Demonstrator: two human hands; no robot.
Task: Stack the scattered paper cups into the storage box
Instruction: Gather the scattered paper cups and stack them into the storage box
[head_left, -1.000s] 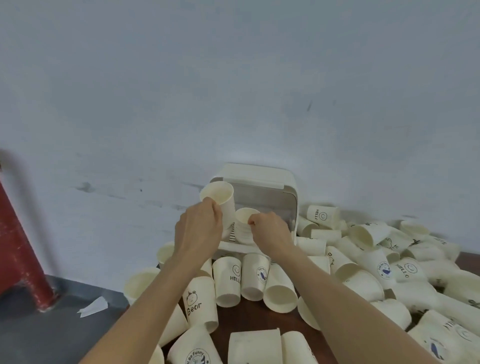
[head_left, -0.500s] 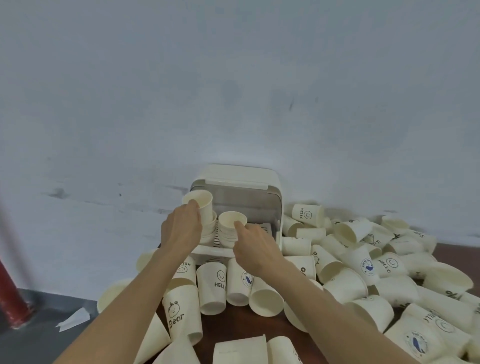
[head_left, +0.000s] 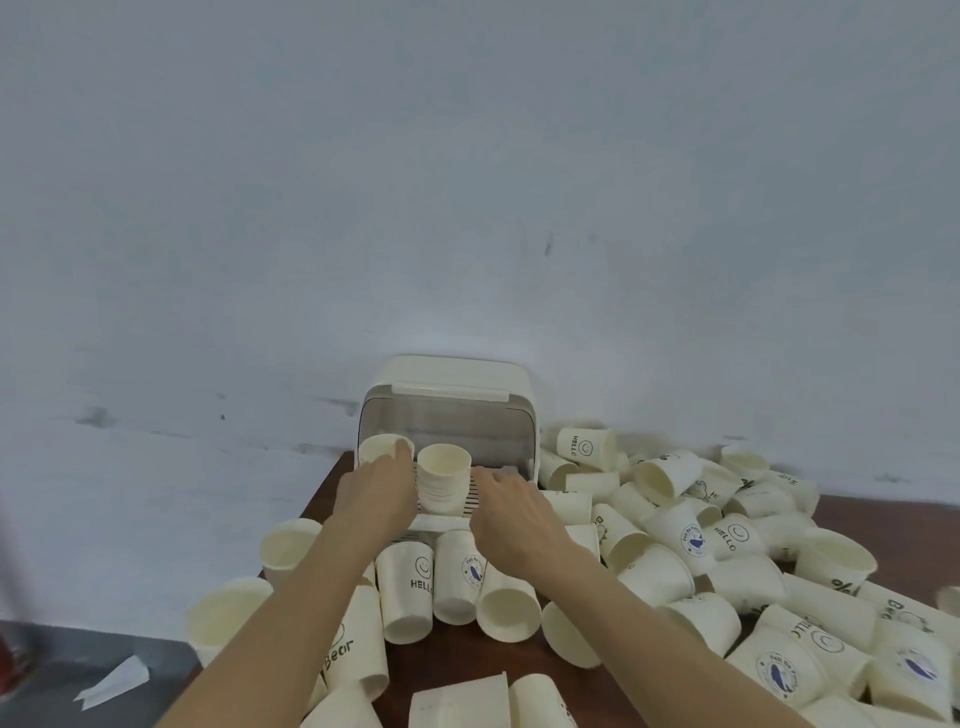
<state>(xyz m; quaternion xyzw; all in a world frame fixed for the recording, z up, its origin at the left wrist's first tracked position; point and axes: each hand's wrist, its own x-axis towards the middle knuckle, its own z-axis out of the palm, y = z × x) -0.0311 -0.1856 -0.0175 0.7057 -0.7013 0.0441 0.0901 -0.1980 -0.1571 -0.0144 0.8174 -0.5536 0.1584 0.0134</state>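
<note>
The cream storage box (head_left: 449, 376) stands open against the wall, on a dark wooden table (head_left: 904, 514). Inside it, a stack of paper cups (head_left: 443, 483) stands upright in the middle. My left hand (head_left: 375, 496) grips another paper cup (head_left: 383, 448) at the box's left side, its fingers curled round the cup's near side. What that cup stands on is hidden by the hand. My right hand (head_left: 511, 512) hovers just right of the stack with loose fingers near the box's slatted tray and holds nothing.
Scattered paper cups lie in a pile (head_left: 691, 540) to the right of the box, and more lie on their sides in front (head_left: 405, 592). The table's left edge drops to a grey floor with a paper scrap (head_left: 111, 680). A pale wall rises behind.
My left hand has lowered its cup into the left side of the box. My right hand has let go of the middle stack and pulled back to the right.
</note>
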